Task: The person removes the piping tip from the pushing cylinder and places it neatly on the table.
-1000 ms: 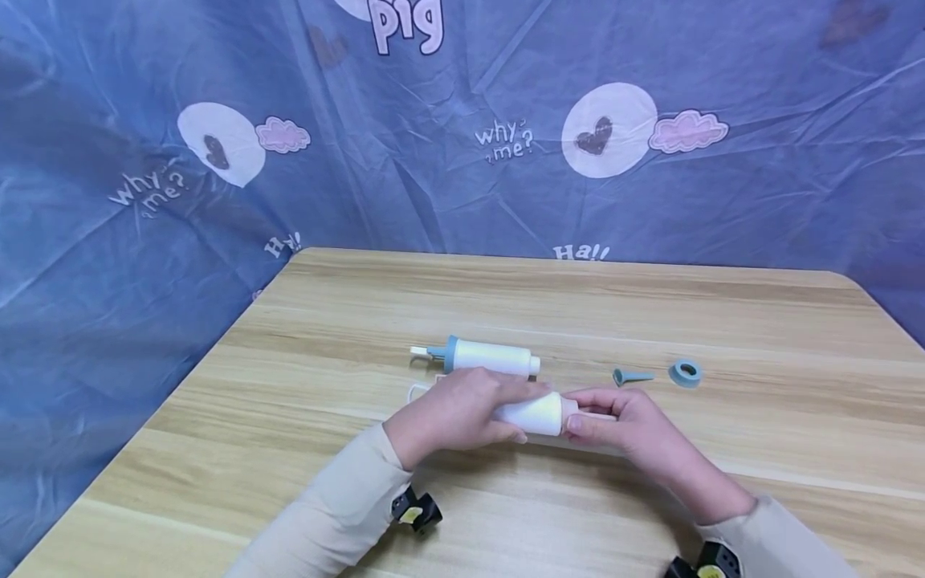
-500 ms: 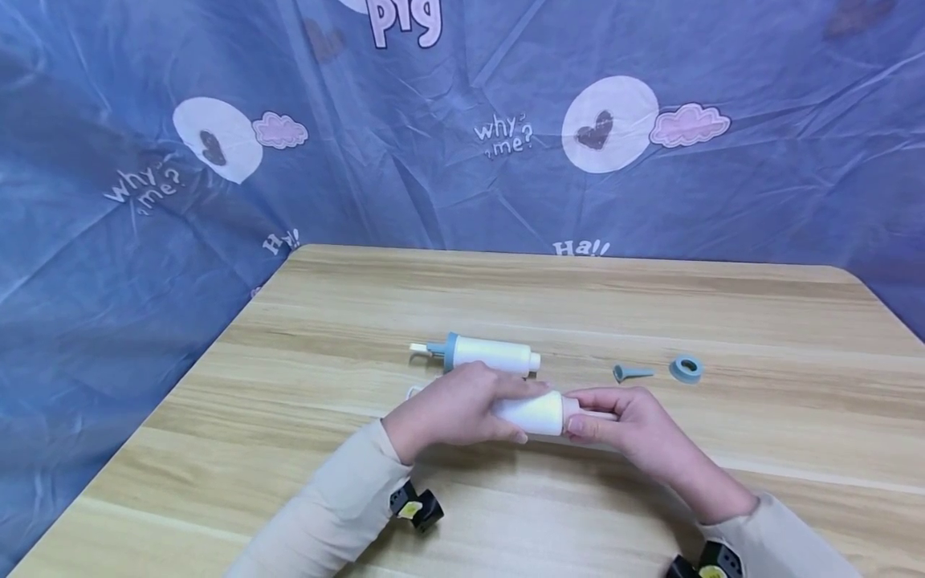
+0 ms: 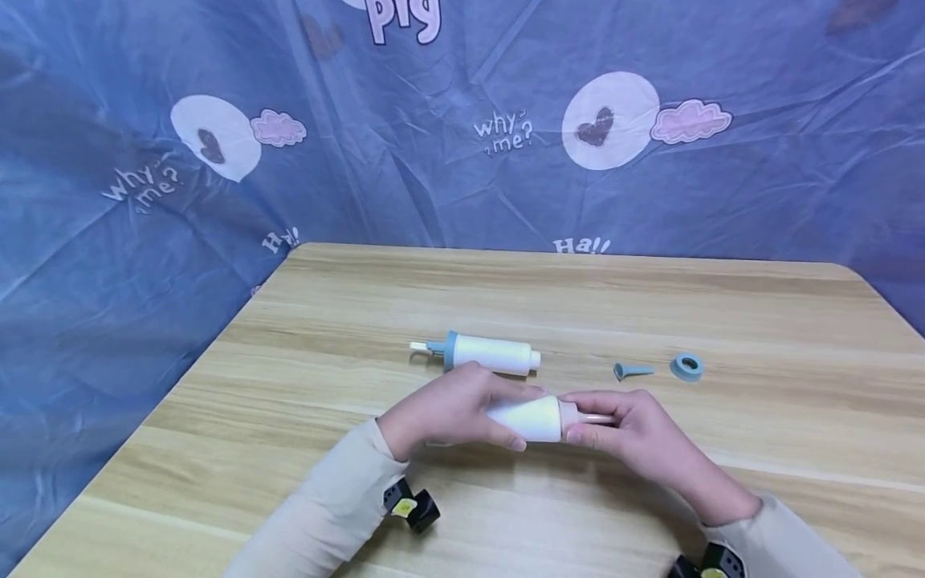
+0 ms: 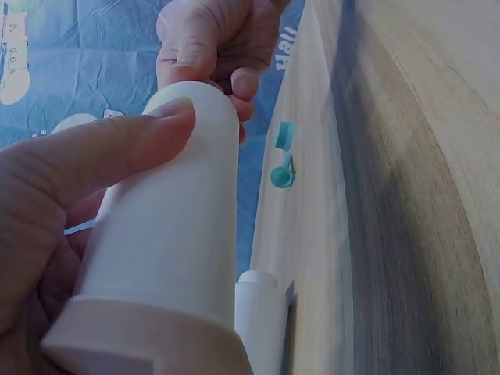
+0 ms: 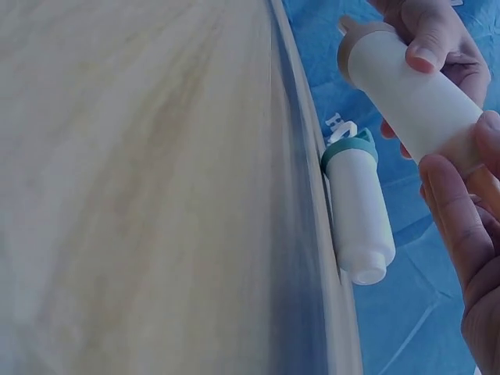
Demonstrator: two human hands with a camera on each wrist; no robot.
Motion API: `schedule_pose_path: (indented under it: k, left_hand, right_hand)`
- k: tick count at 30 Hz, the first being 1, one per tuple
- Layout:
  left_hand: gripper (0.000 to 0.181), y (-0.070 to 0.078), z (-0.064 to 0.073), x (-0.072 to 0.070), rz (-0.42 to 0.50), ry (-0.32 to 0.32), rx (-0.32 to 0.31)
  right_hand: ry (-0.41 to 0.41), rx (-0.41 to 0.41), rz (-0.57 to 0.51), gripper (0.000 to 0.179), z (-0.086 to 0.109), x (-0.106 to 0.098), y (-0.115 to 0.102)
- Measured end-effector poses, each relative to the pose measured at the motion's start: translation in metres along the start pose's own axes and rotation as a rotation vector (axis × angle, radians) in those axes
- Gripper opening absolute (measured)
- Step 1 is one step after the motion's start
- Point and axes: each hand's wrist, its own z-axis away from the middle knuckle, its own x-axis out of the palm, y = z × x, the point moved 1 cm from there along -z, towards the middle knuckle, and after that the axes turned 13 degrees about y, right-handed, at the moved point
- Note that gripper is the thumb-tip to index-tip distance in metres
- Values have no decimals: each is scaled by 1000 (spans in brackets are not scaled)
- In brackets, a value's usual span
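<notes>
A white cylindrical bottle (image 3: pixel 531 419) with a pinkish-beige collar, seen at the near end in the left wrist view, is held over the table. My left hand (image 3: pixel 458 409) grips its body, thumb along one side. At the other end, the fingers of my right hand (image 3: pixel 636 425) pinch a pale pinkish end piece (image 3: pixel 569 416), from which a thin stem (image 3: pixel 598 418) points right. The right palm hides part of that stem. Just behind my left hand, a similar white bottle (image 3: pixel 493 354) with a blue collar (image 3: pixel 450 350) lies on its side.
Right of the lying bottle are a small blue funnel-shaped piece (image 3: pixel 632 371) and a blue ring (image 3: pixel 686 367). Everything lies on a wood-grain table (image 3: pixel 347 305). A printed blue cloth (image 3: pixel 405 160) hangs behind it and along the left side.
My hands and the held bottle have come slightly nearer to me. A white loop seen left of my left hand is now hidden. The lying pieces keep their places.
</notes>
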Motion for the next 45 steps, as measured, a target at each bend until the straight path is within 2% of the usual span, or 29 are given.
schedule_pose_path:
  k: [6, 12, 20, 22, 26, 29, 33, 39, 45]
  left_hand:
    - [56, 1, -1, -1, 25, 10, -8]
    - [55, 1, -2, 0, -6, 36, 31]
    - [55, 0, -1, 0, 46, 62, 20]
    - [55, 0, 0, -1, 61, 70, 4]
    - [55, 0, 1, -1, 59, 78, -19]
    - [55, 0, 1, -1, 51, 85, -6]
    - [56, 0, 1, -1, 32, 96, 12]
    - [56, 2, 2, -1, -20, 108, 47]
    - [56, 5, 2, -2, -60, 123, 78]
  right_hand:
    - [48, -28, 14, 37, 0, 0, -1]
    - [97, -33, 12, 38, 1, -1, -2]
    - [131, -136, 55, 39, -1, 2, -3]
    - [121, -123, 65, 40, -2, 2, -4]
    - [90, -29, 66, 42, -4, 3, -6]
    - [80, 31, 51, 38, -4, 2, -7]
    - [65, 34, -2, 31, -4, 1, -6]
    - [-27, 9, -170, 30, -5, 2, -2]
    - [-53, 113, -132, 32, -4, 0, -2]
